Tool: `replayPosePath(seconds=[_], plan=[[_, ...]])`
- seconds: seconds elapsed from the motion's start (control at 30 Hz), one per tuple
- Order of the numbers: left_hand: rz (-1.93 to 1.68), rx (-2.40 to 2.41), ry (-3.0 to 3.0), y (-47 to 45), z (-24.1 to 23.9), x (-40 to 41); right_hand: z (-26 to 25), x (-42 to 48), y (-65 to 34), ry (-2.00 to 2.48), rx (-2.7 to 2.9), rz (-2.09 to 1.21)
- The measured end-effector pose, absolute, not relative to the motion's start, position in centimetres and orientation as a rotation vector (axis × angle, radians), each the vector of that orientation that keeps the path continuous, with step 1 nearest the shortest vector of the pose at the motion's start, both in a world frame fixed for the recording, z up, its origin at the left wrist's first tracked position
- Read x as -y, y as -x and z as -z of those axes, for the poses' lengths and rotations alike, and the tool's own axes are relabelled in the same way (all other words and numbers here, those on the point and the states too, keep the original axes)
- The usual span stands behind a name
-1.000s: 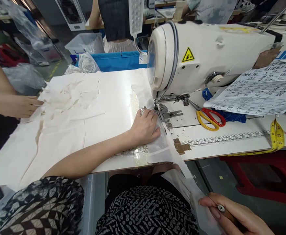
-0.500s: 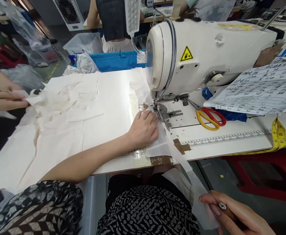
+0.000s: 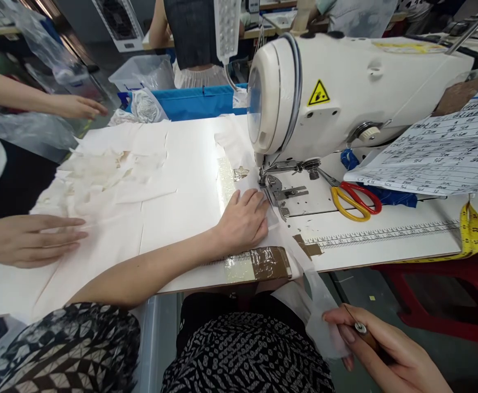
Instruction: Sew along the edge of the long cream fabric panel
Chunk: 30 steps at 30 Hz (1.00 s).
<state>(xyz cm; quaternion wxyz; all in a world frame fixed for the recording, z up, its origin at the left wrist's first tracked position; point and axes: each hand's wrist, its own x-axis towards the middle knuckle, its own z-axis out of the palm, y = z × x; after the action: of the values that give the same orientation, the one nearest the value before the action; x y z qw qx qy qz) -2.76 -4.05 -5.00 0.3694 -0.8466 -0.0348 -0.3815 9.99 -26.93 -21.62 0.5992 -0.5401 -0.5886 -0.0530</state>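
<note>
Palm down on the table beside the needle, my left hand (image 3: pixel 245 221) has its fingers bent and close together on white fabric (image 3: pixel 277 234). That fabric runs from under the presser foot (image 3: pixel 262 177) of the sewing machine (image 3: pixel 324 93) and hangs as a strip over the table's front edge. Low on the right, my right hand (image 3: pixel 380 341) is closed around an awl (image 3: pixel 364 332) with a brown handle and thin metal point. Thumb and fingertips of this hand also grip the lower end of the strip (image 3: pixel 324 322).
Scissors (image 3: pixel 355 201) with red and yellow handles lie right of the needle, near written sheets (image 3: pixel 431 155) and a yellow tape measure (image 3: pixel 471 229). Cut white pieces (image 3: pixel 99 174) cover the table's left. A co-worker's hands (image 3: pixel 37 240) reach in there. A red stool (image 3: pixel 447 295) stands below.
The white fabric has shifted towards the needle, uncovering brown tape at the table edge. My right hand rose slightly leftward with the strip. The co-worker's hands have separated, one now over the cut pieces.
</note>
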Motion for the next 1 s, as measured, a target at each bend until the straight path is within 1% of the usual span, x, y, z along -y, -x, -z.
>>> replayPosePath(seconds=[0.33, 0.83, 0.93, 1.0], plan=[[0.978, 0.085, 2.17, 2.8, 5.0, 4.2, 19.5, 25.2, -9.1, 1.222, 1.31, 0.163], [0.994, 0.097, 2.146, 2.5, 4.6, 4.4, 17.4, 22.7, -9.5, 1.224, 1.398, 0.216], [0.949, 0.146, 2.14, 2.4, 4.2, 4.5, 18.3, 21.8, -9.3, 1.193, 1.351, 0.091], [0.936, 0.181, 2.132, 2.4, 3.9, 4.6, 19.1, 20.9, -8.7, 1.082, 1.278, -0.113]])
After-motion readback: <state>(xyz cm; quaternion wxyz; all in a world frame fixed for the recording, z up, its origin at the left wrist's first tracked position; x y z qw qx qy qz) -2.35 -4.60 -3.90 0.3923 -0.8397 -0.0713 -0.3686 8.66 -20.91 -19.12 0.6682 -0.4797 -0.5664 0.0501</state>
